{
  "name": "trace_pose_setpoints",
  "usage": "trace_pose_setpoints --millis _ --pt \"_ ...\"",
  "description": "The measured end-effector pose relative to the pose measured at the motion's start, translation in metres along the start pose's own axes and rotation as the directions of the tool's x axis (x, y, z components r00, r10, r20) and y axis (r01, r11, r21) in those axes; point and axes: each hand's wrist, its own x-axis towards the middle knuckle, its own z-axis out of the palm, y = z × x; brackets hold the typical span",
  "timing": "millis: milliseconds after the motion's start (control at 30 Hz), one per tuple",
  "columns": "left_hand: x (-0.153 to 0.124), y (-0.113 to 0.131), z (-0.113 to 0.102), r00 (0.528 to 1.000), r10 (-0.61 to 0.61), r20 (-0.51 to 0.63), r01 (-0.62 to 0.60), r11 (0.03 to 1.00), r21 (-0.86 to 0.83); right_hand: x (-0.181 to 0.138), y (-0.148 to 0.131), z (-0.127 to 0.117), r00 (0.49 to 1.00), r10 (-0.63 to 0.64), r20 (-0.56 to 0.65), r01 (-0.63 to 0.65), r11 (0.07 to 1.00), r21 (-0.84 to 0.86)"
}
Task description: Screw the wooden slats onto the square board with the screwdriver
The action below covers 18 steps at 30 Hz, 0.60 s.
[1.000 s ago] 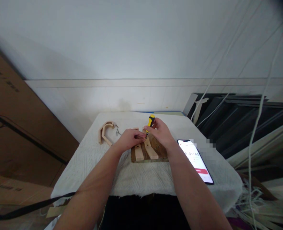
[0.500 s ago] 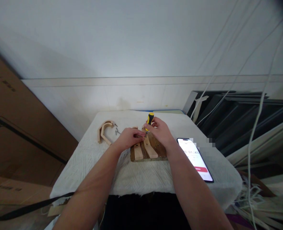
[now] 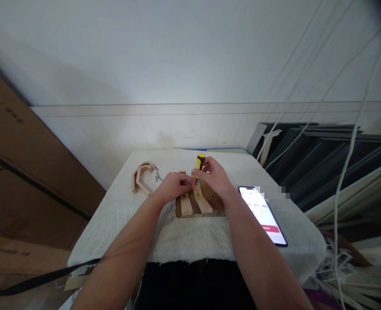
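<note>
My right hand (image 3: 215,174) is closed around the yellow and black handle of a screwdriver (image 3: 200,161), which stands nearly upright, shaft down. Beside its tip, the fingers of my left hand (image 3: 175,186) pinch together over a pale wooden piece (image 3: 202,203). Whatever they hold at the tip is too small and covered to make out. That piece and a second pale wooden piece (image 3: 186,204) lie on a dark brown wooden board (image 3: 216,199). Both show a small dark hole near the front.
Left of the board, curved wooden pieces (image 3: 141,177) and several loose screws (image 3: 158,176) lie on the white cloth (image 3: 119,224). A phone (image 3: 264,217) showing a running timer lies at right. Dark panels (image 3: 309,159) and hanging white cables (image 3: 342,172) are beyond the table's right side.
The screwdriver handle has tipped slightly left and dropped a little, with my right fingers shifting around it. My left hand keeps its place. The phone's timer has moved on by one second.
</note>
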Motion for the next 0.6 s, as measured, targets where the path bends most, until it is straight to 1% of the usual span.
trace_pose_setpoints --millis 167,333,433,600 --pt "-0.0001 -0.0023 0.0014 1.0 -0.003 0.0 0.003 0.999 -0.041 0.0021 0.0044 0.0006 0.999 -0.038 0.03 0.035 0.996 0.08" --pt "0.0004 -0.0011 0.0005 1.0 -0.015 0.003 0.015 1.0 -0.002 0.0024 0.0063 -0.0006 0.998 -0.029 0.051 0.019 0.985 0.174" --pt "0.0005 -0.0011 0.0 1.0 -0.016 -0.001 0.016 1.0 0.009 0.0012 0.0029 -0.0022 0.998 -0.027 0.052 0.02 0.991 0.13" --pt "0.0005 -0.0029 -0.0001 1.0 -0.013 0.005 0.013 0.999 0.033 0.0001 -0.0033 -0.0023 1.0 0.008 0.006 -0.008 1.0 0.013"
